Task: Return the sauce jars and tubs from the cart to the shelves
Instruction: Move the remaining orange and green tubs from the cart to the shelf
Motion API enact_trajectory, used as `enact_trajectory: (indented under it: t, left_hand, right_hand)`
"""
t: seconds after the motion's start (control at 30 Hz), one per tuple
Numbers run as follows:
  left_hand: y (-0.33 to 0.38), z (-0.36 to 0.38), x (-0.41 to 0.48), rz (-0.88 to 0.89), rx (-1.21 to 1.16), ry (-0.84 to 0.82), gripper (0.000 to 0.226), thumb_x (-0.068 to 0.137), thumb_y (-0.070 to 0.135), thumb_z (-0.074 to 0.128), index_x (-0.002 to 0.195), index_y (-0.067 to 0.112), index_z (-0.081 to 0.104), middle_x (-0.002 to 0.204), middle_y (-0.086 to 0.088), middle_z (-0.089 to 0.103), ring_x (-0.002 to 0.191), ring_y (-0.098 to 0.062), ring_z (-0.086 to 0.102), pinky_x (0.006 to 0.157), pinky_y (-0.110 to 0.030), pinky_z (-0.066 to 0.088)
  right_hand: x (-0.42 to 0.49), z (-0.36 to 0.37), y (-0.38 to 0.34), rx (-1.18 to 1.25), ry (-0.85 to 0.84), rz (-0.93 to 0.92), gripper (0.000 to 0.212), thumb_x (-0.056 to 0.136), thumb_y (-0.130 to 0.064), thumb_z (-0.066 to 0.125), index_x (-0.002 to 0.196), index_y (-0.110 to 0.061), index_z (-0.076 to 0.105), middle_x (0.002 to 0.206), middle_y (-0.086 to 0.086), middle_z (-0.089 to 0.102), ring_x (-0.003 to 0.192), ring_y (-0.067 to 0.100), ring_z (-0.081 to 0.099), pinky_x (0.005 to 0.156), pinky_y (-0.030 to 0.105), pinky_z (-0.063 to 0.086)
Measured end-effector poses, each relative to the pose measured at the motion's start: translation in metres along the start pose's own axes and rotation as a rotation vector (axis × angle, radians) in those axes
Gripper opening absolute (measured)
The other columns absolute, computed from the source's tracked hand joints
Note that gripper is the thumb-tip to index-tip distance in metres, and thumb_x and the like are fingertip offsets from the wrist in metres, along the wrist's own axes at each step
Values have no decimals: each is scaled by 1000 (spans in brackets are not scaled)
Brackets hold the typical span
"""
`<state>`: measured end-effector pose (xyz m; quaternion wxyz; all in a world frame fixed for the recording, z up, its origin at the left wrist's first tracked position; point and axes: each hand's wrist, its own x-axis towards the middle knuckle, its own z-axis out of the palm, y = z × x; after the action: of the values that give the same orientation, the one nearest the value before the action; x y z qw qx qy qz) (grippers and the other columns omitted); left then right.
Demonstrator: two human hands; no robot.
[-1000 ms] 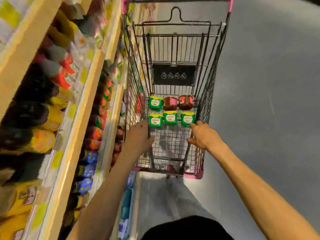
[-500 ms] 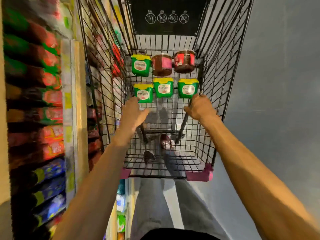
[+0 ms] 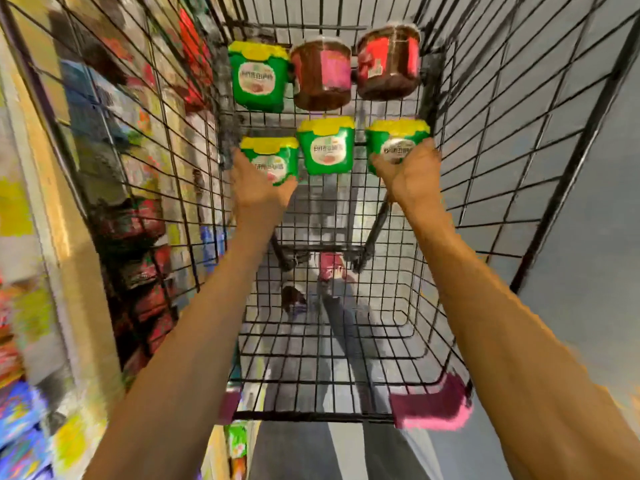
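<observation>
Inside the black wire cart [image 3: 491,174] lie several green tubs with yellow lids and two dark sauce jars with pink-red labels. My left hand [image 3: 259,188] wraps its fingers round the near-left green tub [image 3: 273,157]. My right hand [image 3: 408,171] grips the near-right green tub [image 3: 394,140]. Between them lies a third green tub [image 3: 327,145]. Farther in are a fourth green tub [image 3: 259,77], a jar with a pink label [image 3: 322,76] and a jar with a red label [image 3: 389,62].
Store shelves [image 3: 62,220] packed with red, green and blue packets run along the left of the cart. Grey floor [image 3: 588,220] lies to the right. The cart's pink corner caps [image 3: 433,403] are nearest me, with my legs below.
Both hands have reached deeper into the cart and closed on the two outer near tubs. The view has moved closer over the basket.
</observation>
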<state>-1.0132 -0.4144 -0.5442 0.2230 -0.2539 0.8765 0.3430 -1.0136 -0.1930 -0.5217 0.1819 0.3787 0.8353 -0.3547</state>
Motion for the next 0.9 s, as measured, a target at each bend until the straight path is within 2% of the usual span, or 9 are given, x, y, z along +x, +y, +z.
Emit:
enact_trajectory:
  t: [0.13, 0.2, 0.37, 0.43, 0.57, 0.67, 0.73, 0.8, 0.9]
  left_hand:
    - [-2, 13, 2, 27, 10, 92, 122, 67, 49, 79, 154, -5, 13, 153, -26, 33, 139, -39, 39, 112, -50, 39]
    - [-5, 18, 4, 79, 83, 136, 132, 64, 57, 79, 153, -12, 10, 152, -29, 32, 137, -39, 41, 106, -50, 45]
    - [-5, 25, 6, 84, 180, 205, 131, 66, 57, 84, 153, -9, 12, 152, -26, 35, 138, -40, 39, 101, -51, 47]
    - [-4, 25, 10, 84, 181, 222, 129, 65, 58, 84, 152, -9, 17, 147, -25, 39, 133, -40, 43, 99, -49, 47]
    - [-6, 22, 15, 121, 195, 240, 117, 65, 53, 85, 144, -13, 28, 136, -24, 46, 126, -38, 46, 100, -37, 42]
    - [-9, 18, 18, 154, 183, 247, 107, 61, 48, 87, 133, -16, 40, 122, -26, 53, 114, -41, 54, 92, -45, 52]
    - [-12, 15, 17, 197, 202, 264, 102, 58, 49, 85, 123, -18, 46, 112, -27, 56, 102, -42, 59, 80, -48, 57]
    - [-14, 11, 13, 214, 219, 271, 101, 57, 53, 85, 119, -18, 48, 106, -26, 59, 94, -40, 63, 73, -44, 59]
    - [-15, 4, -4, 181, 206, 238, 104, 55, 46, 91, 123, -18, 46, 107, -26, 61, 95, -41, 63, 75, -45, 58]
  right_hand:
    - [5, 11, 3, 7, 96, -27, 102, 73, -40, 86, 144, 6, 30, 142, 23, 43, 134, 34, 42, 114, 39, 34]
    - [10, 16, 6, -15, 124, -30, 110, 71, -41, 87, 148, 8, 24, 147, 24, 40, 140, 34, 35, 118, 39, 28]
    - [27, 15, 9, -41, 128, -6, 114, 71, -39, 88, 151, 7, 21, 156, 22, 30, 149, 33, 19, 123, 36, 18]
    - [29, 15, 8, -38, 121, -9, 109, 69, -38, 88, 148, 6, 27, 152, 21, 35, 146, 31, 25, 120, 32, 22]
    - [31, 16, 8, 8, 146, 7, 93, 68, -36, 88, 137, 3, 39, 130, 11, 50, 126, 28, 47, 108, 30, 39]
    - [32, 12, 7, 32, 106, 29, 79, 74, -27, 87, 132, 4, 42, 103, -5, 46, 106, 18, 50, 92, 18, 39]
    - [31, 11, 5, 18, 98, 39, 83, 70, -26, 89, 131, 4, 43, 110, 2, 49, 107, 19, 54, 95, 22, 44]
    - [29, 12, 4, 22, 95, 49, 85, 64, -26, 92, 129, 2, 44, 119, 8, 54, 111, 23, 58, 95, 28, 49]
    - [16, 9, 6, 21, 75, 63, 95, 58, -30, 93, 131, 3, 42, 127, 14, 57, 116, 27, 58, 96, 34, 51]
